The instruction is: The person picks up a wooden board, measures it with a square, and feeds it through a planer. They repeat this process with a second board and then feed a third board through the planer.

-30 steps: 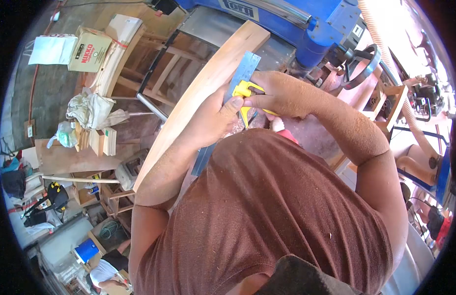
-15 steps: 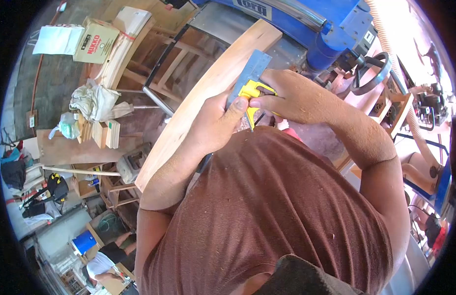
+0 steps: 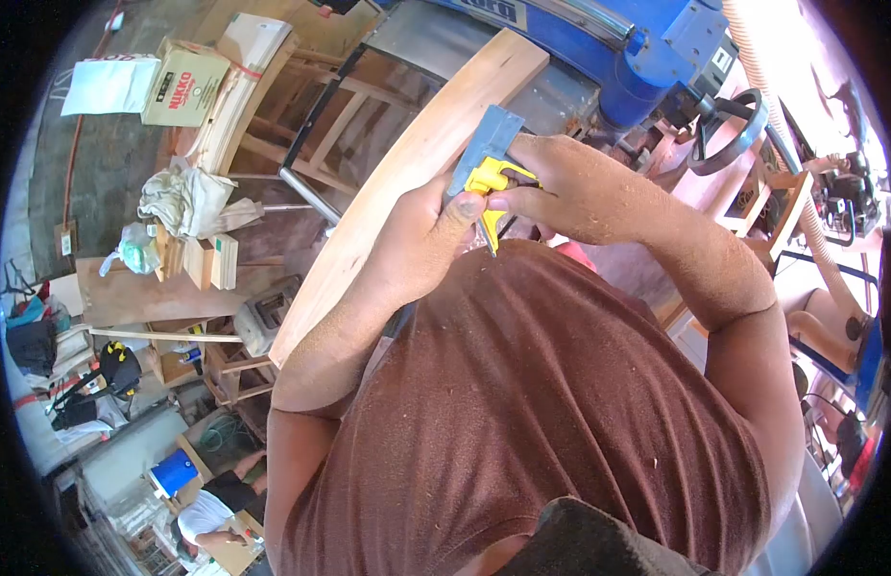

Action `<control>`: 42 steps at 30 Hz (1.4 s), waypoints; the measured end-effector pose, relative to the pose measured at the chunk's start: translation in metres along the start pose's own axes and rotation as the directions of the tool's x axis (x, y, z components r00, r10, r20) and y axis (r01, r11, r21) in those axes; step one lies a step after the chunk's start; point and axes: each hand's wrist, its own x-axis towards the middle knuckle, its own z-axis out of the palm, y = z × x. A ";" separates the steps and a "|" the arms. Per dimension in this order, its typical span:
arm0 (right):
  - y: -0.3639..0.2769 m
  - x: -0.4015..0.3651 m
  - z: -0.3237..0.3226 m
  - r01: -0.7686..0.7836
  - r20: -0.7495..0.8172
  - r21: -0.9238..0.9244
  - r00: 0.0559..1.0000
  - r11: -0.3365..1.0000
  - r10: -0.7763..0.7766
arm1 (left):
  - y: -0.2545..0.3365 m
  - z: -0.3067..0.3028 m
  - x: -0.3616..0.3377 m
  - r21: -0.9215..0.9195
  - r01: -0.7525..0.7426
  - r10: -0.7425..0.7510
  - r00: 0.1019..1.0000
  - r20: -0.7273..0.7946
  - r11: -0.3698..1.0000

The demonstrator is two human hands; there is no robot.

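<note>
1. Left hand (image 3: 421, 245) clenched around the near side of a square (image 3: 486, 163), thumb tip pressed on its yellow head (image 3: 489, 179).
2. Right hand (image 3: 570, 187) closed over the far side of the same yellow head, fingertips meeting the left thumb.
3. Square held between both hands, against the right edge of a long curved plank (image 3: 407, 163).
4. Steel blade (image 3: 486, 130) with its long axis running from the chest up and away, far end poking out past the fingers and pointing toward the blue machine (image 3: 647, 43) beyond the hands.
5. Near end of the blade hidden under the left hand and wrist.
6. Plank running the same way, from beside the left elbow up to the blue machine, passing under the left hand.
7. Cardboard box (image 3: 184, 84) far to the left of the left hand, flaps folded over, contents out of sight.
8. Blue bucket (image 3: 172, 472) on the floor well below the left elbow, too small to tell what is inside.
9. Bundle of cloth (image 3: 181, 202) left of the plank, between box and hands.
</note>
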 end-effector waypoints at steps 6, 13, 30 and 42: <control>0.008 -0.005 0.002 0.131 -0.078 -0.131 0.987 0.983 -0.142 | 0.004 0.005 -0.001 -0.036 -0.048 0.047 0.999 -0.019 0.998; -0.005 -0.011 -0.006 0.020 -0.029 -0.154 0.999 0.988 -0.025 | 0.005 0.007 -0.004 -0.052 -0.063 0.061 0.998 -0.031 0.997; 0.000 0.001 -0.014 -0.057 -0.153 -0.090 0.987 0.994 0.043 | -0.003 -0.001 0.011 -0.001 -0.060 0.060 0.998 -0.025 0.998; 0.010 0.013 -0.012 -0.087 -0.126 -0.003 0.988 0.996 0.085 | -0.005 -0.013 0.023 0.063 0.086 -0.086 0.996 -0.004 0.994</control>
